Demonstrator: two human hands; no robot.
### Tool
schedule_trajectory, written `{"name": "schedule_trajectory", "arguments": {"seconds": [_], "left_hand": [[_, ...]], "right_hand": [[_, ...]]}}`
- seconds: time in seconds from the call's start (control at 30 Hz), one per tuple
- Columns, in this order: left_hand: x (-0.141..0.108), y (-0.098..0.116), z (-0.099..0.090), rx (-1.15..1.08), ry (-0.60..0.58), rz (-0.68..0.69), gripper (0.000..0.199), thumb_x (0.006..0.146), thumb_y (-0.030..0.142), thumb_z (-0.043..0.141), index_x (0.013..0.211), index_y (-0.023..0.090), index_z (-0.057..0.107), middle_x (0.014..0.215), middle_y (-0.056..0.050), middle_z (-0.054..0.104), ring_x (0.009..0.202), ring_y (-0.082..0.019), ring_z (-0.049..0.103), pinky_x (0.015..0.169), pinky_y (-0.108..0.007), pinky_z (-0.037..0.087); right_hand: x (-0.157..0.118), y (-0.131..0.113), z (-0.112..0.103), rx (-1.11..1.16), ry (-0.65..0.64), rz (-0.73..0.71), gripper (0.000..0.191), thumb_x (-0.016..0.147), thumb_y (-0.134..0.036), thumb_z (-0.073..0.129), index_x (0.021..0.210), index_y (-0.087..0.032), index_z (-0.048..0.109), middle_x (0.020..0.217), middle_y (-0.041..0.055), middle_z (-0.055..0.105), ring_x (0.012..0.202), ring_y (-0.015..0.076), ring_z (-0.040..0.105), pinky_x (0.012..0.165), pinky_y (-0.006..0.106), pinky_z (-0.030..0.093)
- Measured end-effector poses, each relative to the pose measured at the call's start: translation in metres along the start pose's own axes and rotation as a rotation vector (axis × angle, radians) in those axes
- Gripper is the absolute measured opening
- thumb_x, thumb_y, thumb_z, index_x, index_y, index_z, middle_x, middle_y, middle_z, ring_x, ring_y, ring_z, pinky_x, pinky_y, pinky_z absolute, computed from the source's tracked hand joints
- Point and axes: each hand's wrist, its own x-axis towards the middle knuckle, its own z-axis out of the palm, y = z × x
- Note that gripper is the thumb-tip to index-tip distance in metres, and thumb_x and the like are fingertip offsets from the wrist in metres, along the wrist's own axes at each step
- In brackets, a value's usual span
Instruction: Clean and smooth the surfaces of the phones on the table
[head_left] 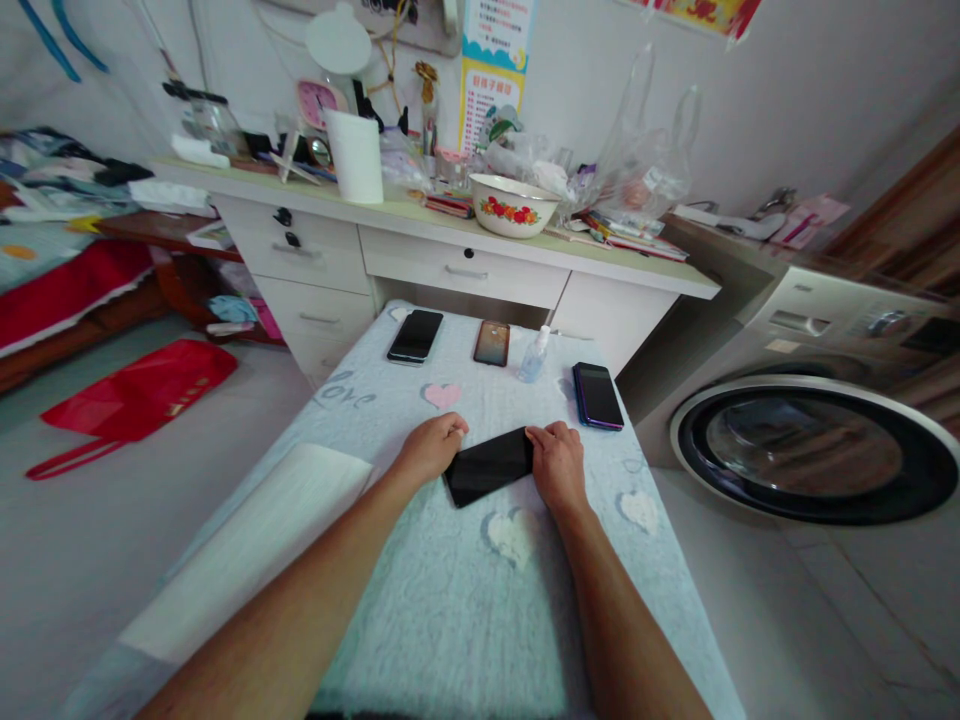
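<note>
"Much of the cloth (450,620) lies nearest you; where is your phone (489,472)?"

"Past that stretch, slanted, either on the cloth or just above it; I can't tell which"

"Have you got hold of it?"

"Your right hand (561,464) has: thumb and bent fingers closed on its right end. Your left hand (433,449) is curled at the far left corner, but whether it pinches the edge, I can't tell"

"How will it handle?"

"Probably light, stiff and slick, with glass that could crack, so take it by the edges near both ends; the bottle (534,358) stands well apart, beyond"
</note>
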Motion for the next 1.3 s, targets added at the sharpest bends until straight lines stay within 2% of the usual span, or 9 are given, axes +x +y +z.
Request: {"name": "schedule_trajectory", "arguments": {"seconds": [0.13, 0.27, 0.4, 0.6, 0.77, 0.97, 1.3], "left_hand": [[0.006, 0.004, 0.001, 0.083, 0.007, -0.073, 0.022, 0.082, 0.02, 0.042, 0.083, 0.02, 0.064, 0.071, -0.002, 0.067, 0.072, -0.017, 0.061, 0.062, -0.025, 0.039], [0.005, 0.011, 0.001, 0.179, 0.034, -0.108, 0.023, 0.084, 0.023, 0.042, 0.084, 0.021, 0.065, 0.078, -0.003, 0.07, 0.076, -0.018, 0.062, 0.063, -0.026, 0.037], [-0.002, 0.013, 0.001, 0.239, 0.073, -0.079, 0.023, 0.087, 0.024, 0.041, 0.086, 0.023, 0.065, 0.087, -0.002, 0.07, 0.084, -0.018, 0.063, 0.067, -0.026, 0.037], [-0.009, 0.007, 0.005, 0.27, 0.116, -0.02, 0.023, 0.09, 0.026, 0.04, 0.091, 0.024, 0.063, 0.088, -0.001, 0.071, 0.084, -0.018, 0.063, 0.07, -0.025, 0.037], [-0.01, 0.003, 0.007, 0.217, 0.154, 0.025, 0.024, 0.09, 0.027, 0.039, 0.092, 0.024, 0.063, 0.084, -0.001, 0.07, 0.08, -0.018, 0.063, 0.069, -0.026, 0.038], [-0.011, 0.005, 0.001, 0.053, 0.161, 0.03, 0.026, 0.089, 0.028, 0.038, 0.091, 0.022, 0.063, 0.072, 0.0, 0.065, 0.069, -0.017, 0.06, 0.063, -0.025, 0.039], [-0.006, -0.002, 0.002, -0.073, 0.175, 0.056, 0.027, 0.088, 0.031, 0.037, 0.09, 0.021, 0.062, 0.065, 0.002, 0.061, 0.064, -0.015, 0.058, 0.063, -0.024, 0.041]], "right_hand": [[-0.002, 0.002, -0.002, -0.001, -0.044, 0.01, 0.028, 0.094, -0.026, 0.049, 0.114, -0.026, 0.069, 0.097, 0.0072, 0.06, 0.09, 0.019, 0.049, 0.082, 0.028, 0.033], [-0.004, 0.002, -0.009, -0.026, -0.12, 0.02, 0.032, 0.095, -0.025, 0.047, 0.12, -0.027, 0.066, 0.096, 0.0069, 0.061, 0.088, 0.0181, 0.052, 0.082, 0.027, 0.034], [-0.004, 0.004, -0.017, -0.01, -0.166, 0.011, 0.033, 0.096, -0.024, 0.043, 0.117, -0.026, 0.068, 0.091, 0.0069, 0.061, 0.089, 0.0176, 0.054, 0.081, 0.025, 0.035], [-0.005, 0.01, -0.022, 0.009, -0.19, -0.019, 0.03, 0.093, -0.019, 0.046, 0.109, -0.025, 0.072, 0.088, 0.0063, 0.059, 0.088, 0.0173, 0.054, 0.081, 0.025, 0.035], [-0.004, 0.01, -0.015, 0.02, -0.131, -0.037, 0.031, 0.093, -0.016, 0.047, 0.109, -0.024, 0.071, 0.089, 0.0066, 0.059, 0.089, 0.018, 0.052, 0.079, 0.026, 0.034], [0.002, 0.004, -0.007, -0.007, -0.073, -0.03, 0.031, 0.092, -0.015, 0.047, 0.108, -0.025, 0.072, 0.089, 0.0068, 0.057, 0.087, 0.0185, 0.049, 0.077, 0.028, 0.032], [0.001, -0.015, -0.004, -0.049, -0.113, -0.066, 0.029, 0.093, -0.017, 0.047, 0.108, -0.027, 0.07, 0.094, 0.0073, 0.057, 0.088, 0.0196, 0.047, 0.078, 0.029, 0.03]]}}
